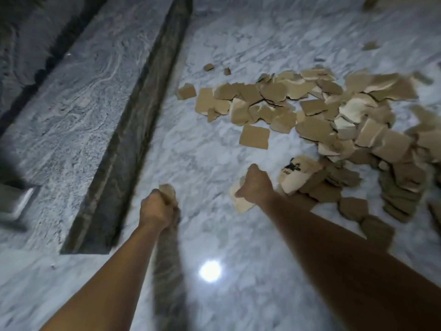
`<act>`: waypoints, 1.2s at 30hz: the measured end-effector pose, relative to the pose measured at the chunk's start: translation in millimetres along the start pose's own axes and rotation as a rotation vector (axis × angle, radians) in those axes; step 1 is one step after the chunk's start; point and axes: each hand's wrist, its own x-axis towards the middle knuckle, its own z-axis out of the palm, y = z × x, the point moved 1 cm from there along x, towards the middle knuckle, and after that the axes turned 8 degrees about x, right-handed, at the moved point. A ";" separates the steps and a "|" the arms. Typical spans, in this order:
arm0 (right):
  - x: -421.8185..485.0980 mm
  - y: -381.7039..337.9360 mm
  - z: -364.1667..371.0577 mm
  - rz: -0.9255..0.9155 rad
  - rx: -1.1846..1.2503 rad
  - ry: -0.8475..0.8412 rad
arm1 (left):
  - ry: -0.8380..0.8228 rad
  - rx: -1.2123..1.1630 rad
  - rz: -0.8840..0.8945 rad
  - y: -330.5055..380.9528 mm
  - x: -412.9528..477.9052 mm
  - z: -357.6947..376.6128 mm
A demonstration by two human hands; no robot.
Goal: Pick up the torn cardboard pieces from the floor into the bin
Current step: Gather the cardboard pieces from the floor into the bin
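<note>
Gripping both: left hand [156, 210] fisted round a scrap [167, 191] poking forward; right hand [257, 185] clenches pieces [243, 203] jutting left, axis blurred. Main pile [334, 120] right of it, cut off by frame edge.

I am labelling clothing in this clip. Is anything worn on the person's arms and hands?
Nothing visible. The left forearm and right forearm are bare, with no sleeve in view. The left hand and right hand have no gloves; no watch or bracelet shows.
</note>
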 end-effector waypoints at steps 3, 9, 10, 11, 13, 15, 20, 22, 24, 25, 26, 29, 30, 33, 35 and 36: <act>-21.9 13.7 -17.1 -0.067 -0.118 -0.179 | -0.163 -0.014 0.186 40.5 -26.1 -1.9; -40.0 91.1 -136.7 0.033 -0.234 -0.228 | -0.514 -0.025 0.447 198.9 -43.0 -24.8; -42.5 106.1 -157.1 0.072 -0.266 -0.222 | -0.543 0.003 0.497 231.6 -49.7 -26.9; -45.6 120.4 -173.7 0.109 -0.305 -0.246 | -0.565 0.043 0.532 260.9 -57.2 -26.6; -52.2 146.7 -196.7 0.171 -0.392 -0.309 | -0.569 0.216 0.621 307.8 -68.6 -16.8; -57.1 173.6 -201.5 0.238 -0.448 -0.343 | -0.549 0.377 0.696 337.9 -68.1 6.5; -65.3 234.8 -160.2 0.334 -0.369 -0.159 | -0.438 0.558 0.768 350.1 -63.2 70.8; -71.9 242.1 -152.5 0.307 -0.324 -0.058 | -0.359 0.542 0.809 344.1 -59.3 80.9; -73.1 243.3 -148.4 0.283 -0.287 -0.010 | -0.300 0.497 0.825 337.6 -52.4 83.6; -71.3 243.5 -147.3 0.303 -0.243 0.006 | -0.282 0.482 0.817 335.3 -48.9 82.2; -70.4 242.3 -147.5 0.345 -0.166 0.016 | -0.279 0.445 0.812 333.7 -47.1 79.9; -71.0 234.3 -160.8 0.454 -0.035 -0.121 | -0.322 0.323 0.791 334.9 -40.9 68.9; -71.0 233.3 -167.9 0.464 0.001 -0.174 | -0.348 0.272 0.772 336.2 -35.8 64.8; -67.2 220.1 -197.4 0.441 0.062 -0.257 | -0.477 0.181 0.664 343.1 -24.2 42.9; -63.1 205.2 -213.4 0.394 0.050 -0.200 | -0.529 0.255 0.704 348.8 -16.6 28.5; -61.1 196.0 -217.1 0.370 0.043 -0.152 | -0.570 0.282 0.724 350.2 -14.1 23.0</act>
